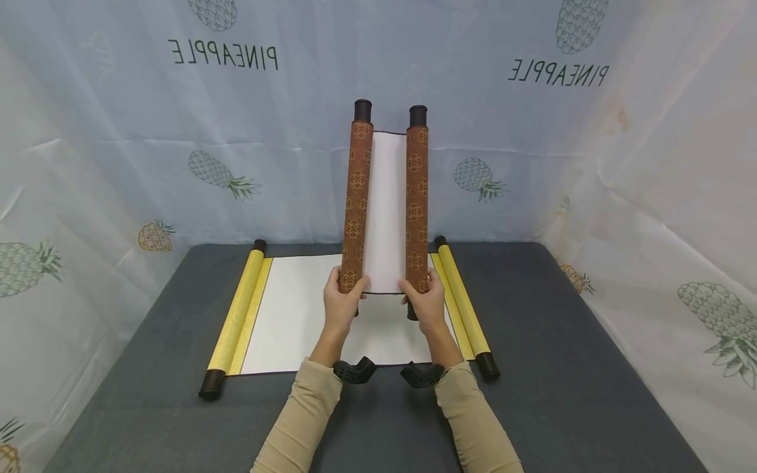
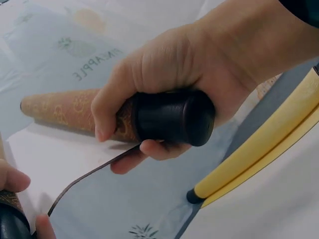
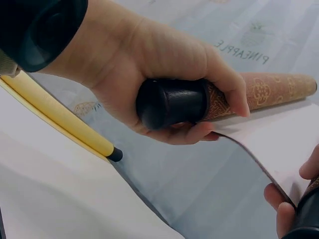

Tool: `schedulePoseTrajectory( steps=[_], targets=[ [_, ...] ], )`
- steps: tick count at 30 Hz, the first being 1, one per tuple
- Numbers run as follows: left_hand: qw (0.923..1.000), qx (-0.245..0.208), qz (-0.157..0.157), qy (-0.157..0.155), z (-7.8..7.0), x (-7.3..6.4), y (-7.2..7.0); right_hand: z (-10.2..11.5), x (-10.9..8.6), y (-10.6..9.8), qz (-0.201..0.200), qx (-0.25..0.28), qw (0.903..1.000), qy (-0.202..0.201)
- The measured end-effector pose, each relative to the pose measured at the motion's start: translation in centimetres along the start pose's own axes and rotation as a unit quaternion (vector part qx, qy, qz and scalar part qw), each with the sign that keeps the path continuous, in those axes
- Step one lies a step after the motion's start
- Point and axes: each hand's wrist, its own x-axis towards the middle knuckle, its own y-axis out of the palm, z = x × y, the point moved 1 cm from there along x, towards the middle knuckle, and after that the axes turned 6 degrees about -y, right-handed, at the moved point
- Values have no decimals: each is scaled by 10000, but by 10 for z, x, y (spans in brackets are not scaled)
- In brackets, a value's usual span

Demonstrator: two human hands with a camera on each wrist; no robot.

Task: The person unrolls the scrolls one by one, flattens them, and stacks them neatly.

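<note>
**Brown scroll held up by both rollers, above yellow scroll**

Left hand (image 1: 342, 303) curls round the lower end of the brown scroll's (image 1: 386, 203) left roller, fingers wrapped just above the dark end cap (image 2: 174, 117). Right hand (image 1: 427, 301) grips the right roller (image 3: 259, 92) the same way. The scroll stands tilted up, raised above the yellow scroll (image 1: 345, 309), which lies unrolled flat on the grey table (image 1: 562, 341).

Likely light; rollers stiff, good holds. White sheet between them looks thin and floppy, probably creases or tears if the rollers twist apart. Patterned fabric gives grip; glossy caps probably slippery. Best held on the rollers near the ends, not the sheet.
</note>
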Motion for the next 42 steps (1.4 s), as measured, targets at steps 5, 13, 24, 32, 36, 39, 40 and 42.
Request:
schedulePoseTrajectory(
  steps=[5, 13, 24, 32, 36, 39, 40, 42],
  targets=[
    [9998, 91, -190, 55, 21, 17, -2, 2, 0, -3, -90, 66, 9999, 54],
    [9986, 273, -365, 250, 27, 22, -8, 2, 1, -6, -190, -89, 9997, -88],
    [9989, 189, -59, 425, 21, 25, -21, 3, 7, -15, -73, 242, 9979, -599],
    [9994, 204, 268, 119, 21, 27, -26, 5, 7, -16, 319, 294, 9988, -211],
    [9996, 81, 269, 20, 24, 29, -24, 6, 5, -12, 575, 204, 9981, -71],
    [9997, -35, 202, 129, 25, 29, -21, 6, 3, -9, 647, 127, 9978, -108],
    [9997, -58, 157, 178, 25, 28, -20, 6, 3, -8, 632, 108, 9979, -126],
    [9996, -145, 42, 233, 24, 27, -18, 6, 2, -7, 557, 114, 9982, -166]
  ],
)
